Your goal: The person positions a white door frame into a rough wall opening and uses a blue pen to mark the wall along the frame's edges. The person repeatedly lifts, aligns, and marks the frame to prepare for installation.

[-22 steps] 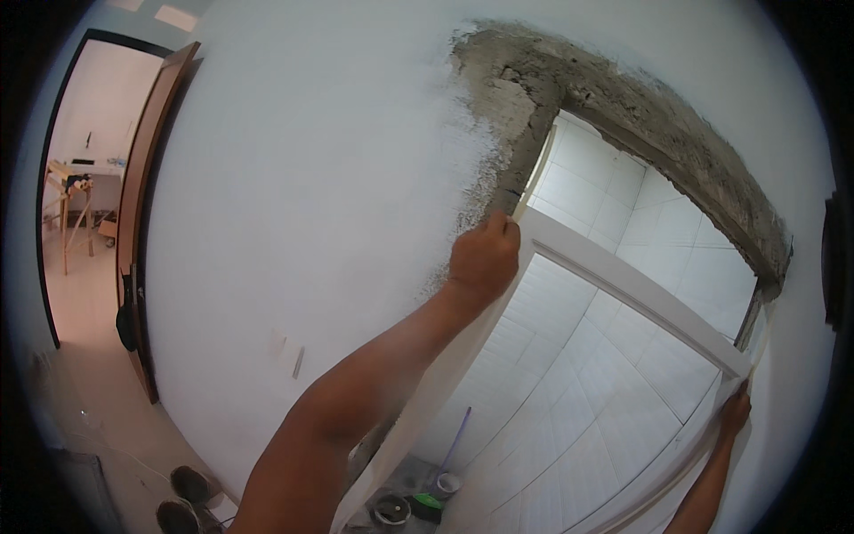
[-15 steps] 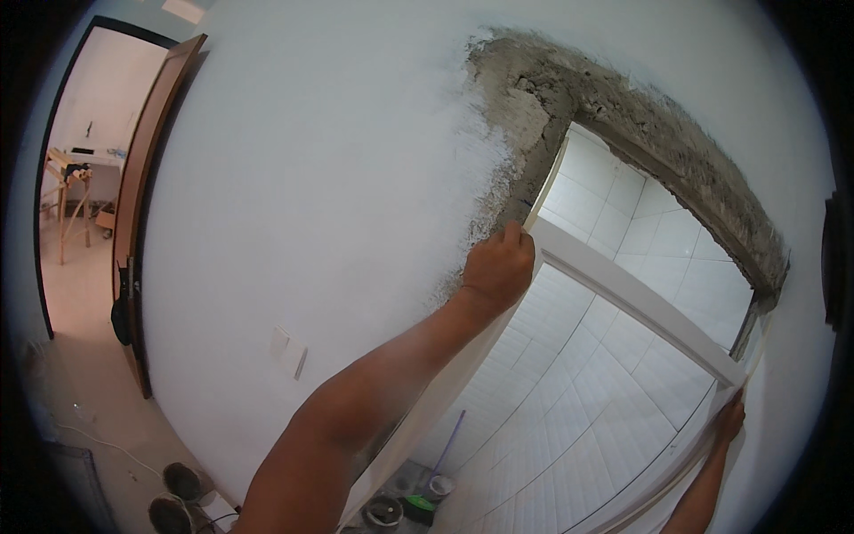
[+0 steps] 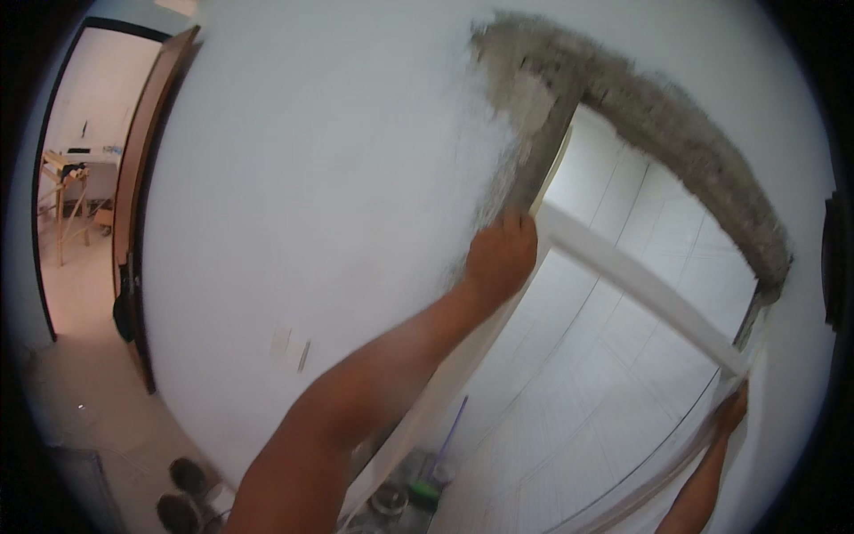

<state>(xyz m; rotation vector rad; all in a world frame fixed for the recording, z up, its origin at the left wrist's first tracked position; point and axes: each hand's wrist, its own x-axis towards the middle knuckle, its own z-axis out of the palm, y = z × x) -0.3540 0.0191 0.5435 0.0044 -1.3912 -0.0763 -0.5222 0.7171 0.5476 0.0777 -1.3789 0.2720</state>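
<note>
A white door frame [image 3: 636, 283] stands in a doorway opening, its top bar sloping down to the right in this view. My left hand [image 3: 503, 256] is closed around the upper left post, beside the opening's rough cement edge. Lower on the far right, my right hand [image 3: 732, 411] grips the other post just below the corner. Its fingers are partly hidden and blurred. A thin pale strip [image 3: 559, 160] sticks up above my left hand along the cement. Rough grey cement [image 3: 685, 133] borders the opening's top, above the frame's bar.
White tiles [image 3: 614, 383] line the room beyond. Buckets [image 3: 389, 500] and a purple stick [image 3: 452, 436] stand low inside it. More buckets [image 3: 182, 509] sit on the floor at lower left. A brown door [image 3: 147, 178] stands ajar at far left, with a wooden trestle [image 3: 69, 191] past it.
The view has shifted slightly, with the cement edge and the frame's bar sitting a little higher in the picture. Both hands keep their hold on the frame.
</note>
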